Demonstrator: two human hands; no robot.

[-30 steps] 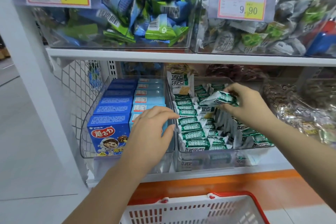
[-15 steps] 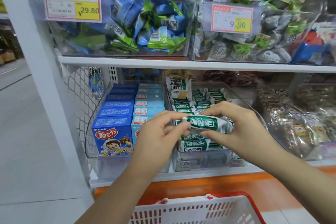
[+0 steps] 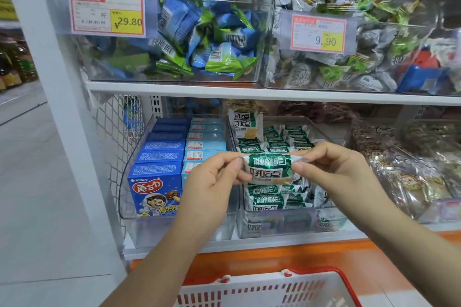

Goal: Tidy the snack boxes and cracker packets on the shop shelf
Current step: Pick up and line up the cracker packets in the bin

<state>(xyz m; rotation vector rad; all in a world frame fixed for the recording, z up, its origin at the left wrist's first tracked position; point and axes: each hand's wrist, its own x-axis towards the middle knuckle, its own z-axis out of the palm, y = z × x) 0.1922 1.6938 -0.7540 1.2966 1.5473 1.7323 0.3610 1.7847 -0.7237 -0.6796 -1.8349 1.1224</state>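
A green and white cracker packet is held level in front of the lower shelf. My left hand pinches its left end and my right hand pinches its right end. Behind it a clear bin holds several more of the same green packets, one standing upright at the back. To the left a second clear bin holds two rows of blue snack boxes.
A white and red shopping basket sits below my arms. The upper shelf carries bins of blue and green sweets and grey packets with price tags. Clear bags of snacks lie to the right. A white post stands left.
My right hand lifted a packet out of the bin and brought it forward. My left hand left the blue boxes and took the packet's other end; both now hold it higher.
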